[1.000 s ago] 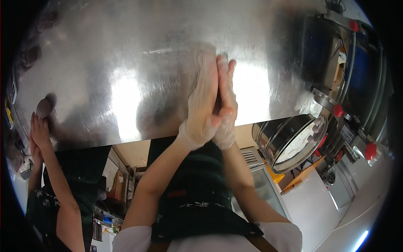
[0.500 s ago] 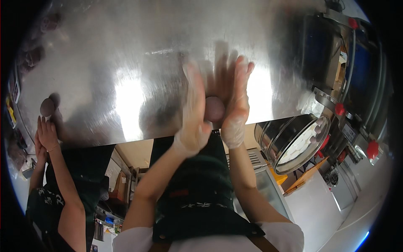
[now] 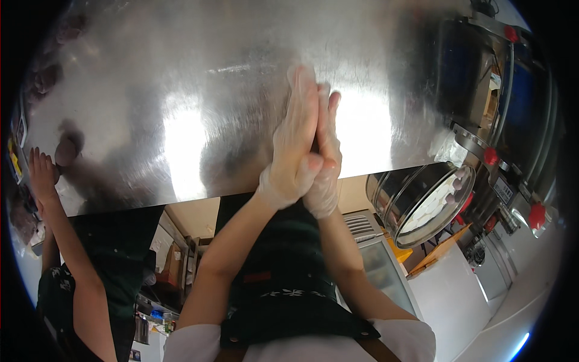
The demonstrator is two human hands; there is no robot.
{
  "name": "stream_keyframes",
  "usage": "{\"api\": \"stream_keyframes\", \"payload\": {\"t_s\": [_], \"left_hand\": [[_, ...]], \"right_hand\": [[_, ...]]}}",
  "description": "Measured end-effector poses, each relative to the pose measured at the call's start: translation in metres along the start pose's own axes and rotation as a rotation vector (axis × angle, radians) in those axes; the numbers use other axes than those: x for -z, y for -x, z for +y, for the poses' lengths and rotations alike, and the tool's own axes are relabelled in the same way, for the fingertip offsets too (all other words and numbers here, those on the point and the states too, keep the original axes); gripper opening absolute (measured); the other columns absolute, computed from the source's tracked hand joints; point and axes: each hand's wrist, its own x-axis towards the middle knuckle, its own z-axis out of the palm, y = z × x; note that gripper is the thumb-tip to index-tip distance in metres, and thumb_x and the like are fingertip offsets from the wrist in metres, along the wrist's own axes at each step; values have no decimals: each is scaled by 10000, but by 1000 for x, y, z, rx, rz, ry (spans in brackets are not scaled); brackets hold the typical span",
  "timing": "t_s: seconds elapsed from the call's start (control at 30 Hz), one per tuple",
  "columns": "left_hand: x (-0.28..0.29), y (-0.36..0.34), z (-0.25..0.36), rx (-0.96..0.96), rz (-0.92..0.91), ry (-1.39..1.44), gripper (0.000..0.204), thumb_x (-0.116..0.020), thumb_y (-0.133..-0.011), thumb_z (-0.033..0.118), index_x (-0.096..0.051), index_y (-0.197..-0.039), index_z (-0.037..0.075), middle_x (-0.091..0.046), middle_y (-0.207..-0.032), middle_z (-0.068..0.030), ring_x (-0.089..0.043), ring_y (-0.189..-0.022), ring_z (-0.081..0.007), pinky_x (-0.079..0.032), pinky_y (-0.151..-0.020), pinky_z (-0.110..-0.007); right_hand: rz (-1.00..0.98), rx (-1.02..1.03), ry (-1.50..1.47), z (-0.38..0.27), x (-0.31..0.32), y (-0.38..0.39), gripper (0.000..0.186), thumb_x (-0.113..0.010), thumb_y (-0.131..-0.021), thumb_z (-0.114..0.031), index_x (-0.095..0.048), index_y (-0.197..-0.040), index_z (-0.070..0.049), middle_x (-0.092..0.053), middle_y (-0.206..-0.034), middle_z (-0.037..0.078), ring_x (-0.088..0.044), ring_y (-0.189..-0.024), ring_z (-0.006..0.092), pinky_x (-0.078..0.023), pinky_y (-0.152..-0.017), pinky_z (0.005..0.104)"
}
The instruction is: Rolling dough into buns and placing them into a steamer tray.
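Note:
Both my hands wear clear plastic gloves and are pressed palm to palm at the steel table's near edge, fingers stretched forward. My left hand (image 3: 294, 136) lies a little farther forward, its thumb crossing toward my right hand (image 3: 325, 166). Between the palms is a round purplish-brown dough ball, now hidden by the hands. At the left, another dough ball (image 3: 66, 152) rests on the table, beside the bare hand (image 3: 43, 175) of a co-worker.
The shiny steel table (image 3: 235, 133) spreads ahead. Purplish lumps (image 3: 47, 81) lie along its far left side. Below the table's right end stands a round metal-rimmed container (image 3: 422, 208) with white and purplish pieces. Equipment with red knobs (image 3: 491, 157) lines the right.
My hands have come together from either side of the dough ball, which showed between them before. The co-worker's hands have shifted up and left beside the other ball.

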Motion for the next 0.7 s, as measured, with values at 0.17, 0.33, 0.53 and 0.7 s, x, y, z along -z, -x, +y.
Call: {"api": "stream_keyframes", "payload": {"t_s": [0.17,0.33,0.53,0.7], "left_hand": [[-9,1,11,73,188,-54,1019,-255,-945,716,-169,-1480,-147,-208,-1528,-363,-243,-1422,-496,-232,-1165,-473],[2,2,10,350,-155,227,1134,-167,-877,814,65,-1496,-108,58,-1596,-280,-33,-1489,-404,-113,-1199,-427],[8,6,6,160,-64,180,1104,-175,-900,784,82,-1501,-105,99,-1611,-262,44,-1503,-375,-46,-1210,-433],[2,6,3,349,-162,280,1171,-197,-864,831,135,-1490,-101,128,-1615,-237,103,-1499,-344,-15,-1211,-437]], "right_hand": [[60,8,18,-1,7,-4,1050,-127,-900,-791,-260,-1510,52,-225,-1586,246,-40,-1491,442,-76,-1205,495],[-26,-121,-45,-10,4,-4,1037,-122,-908,-780,-273,-1506,54,-226,-1584,251,-36,-1495,432,-69,-1209,489],[-30,68,-27,7,6,-1,1082,-134,-877,-820,-224,-1524,43,-199,-1597,238,-21,-1493,440,-73,-1202,505],[-9,58,2,19,0,21,1082,-129,-872,-823,-207,-1532,30,-198,-1601,226,-30,-1490,449,-69,-1201,512]]}}
